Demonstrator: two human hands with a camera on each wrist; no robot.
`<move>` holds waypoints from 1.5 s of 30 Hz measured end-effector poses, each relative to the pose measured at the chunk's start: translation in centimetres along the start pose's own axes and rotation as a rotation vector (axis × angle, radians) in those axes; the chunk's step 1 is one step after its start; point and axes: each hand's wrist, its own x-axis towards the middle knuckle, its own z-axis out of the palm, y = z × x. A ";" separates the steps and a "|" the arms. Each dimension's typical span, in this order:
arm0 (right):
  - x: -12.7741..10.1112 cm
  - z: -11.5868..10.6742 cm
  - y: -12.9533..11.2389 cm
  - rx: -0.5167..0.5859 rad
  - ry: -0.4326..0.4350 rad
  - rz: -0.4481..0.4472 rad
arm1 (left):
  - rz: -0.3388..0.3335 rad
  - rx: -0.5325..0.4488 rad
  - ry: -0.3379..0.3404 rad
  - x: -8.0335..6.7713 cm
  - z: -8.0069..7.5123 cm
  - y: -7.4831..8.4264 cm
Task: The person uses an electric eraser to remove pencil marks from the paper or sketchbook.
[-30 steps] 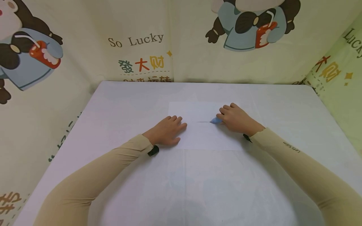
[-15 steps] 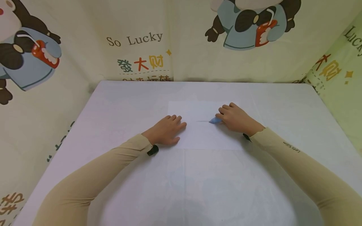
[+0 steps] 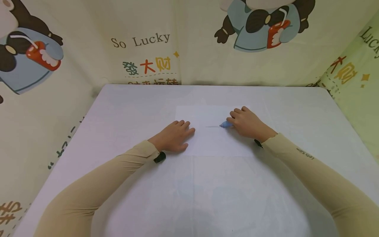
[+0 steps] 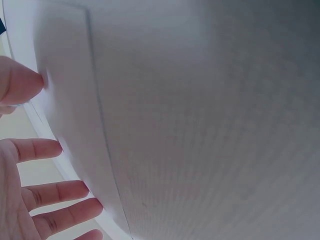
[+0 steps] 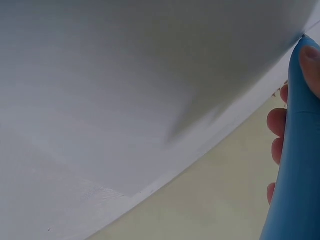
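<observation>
A thick blue pen (image 3: 226, 124) with a narrow dark tip is held in my right hand (image 3: 245, 123). Its tip meets the white sheet of paper (image 3: 213, 143), at the right end of a short thin line (image 3: 211, 126). In the right wrist view, thumb and fingers wrap the pen's broad blue body (image 5: 299, 145). My left hand (image 3: 174, 136) rests with spread fingers at the left part of the sheet. Seen from the left wrist, the fingers (image 4: 60, 195) are straight and apart, with the thumb (image 4: 22, 82) at the paper.
The sheet lies on a large white-covered table (image 3: 136, 105). Behind it and at both sides hang cream curtains (image 3: 195, 42) printed with cartoon figures and lettering. Dark wrist cameras (image 3: 160, 157) show under the beige sleeves (image 3: 118, 174).
Both hands stay almost in place. The pen tip sits at the line's right end throughout, shifting very slightly to the right.
</observation>
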 end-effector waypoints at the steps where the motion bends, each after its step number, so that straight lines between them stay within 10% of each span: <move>1: 0.0 0.0 0.0 0.001 -0.001 -0.006 | 0.000 -0.002 0.000 0.0 0.0 0.0; 45: 0.2 -0.1 0.0 0.008 -0.005 -0.029 | 0.005 -0.005 -0.003 -0.1 -0.3 0.0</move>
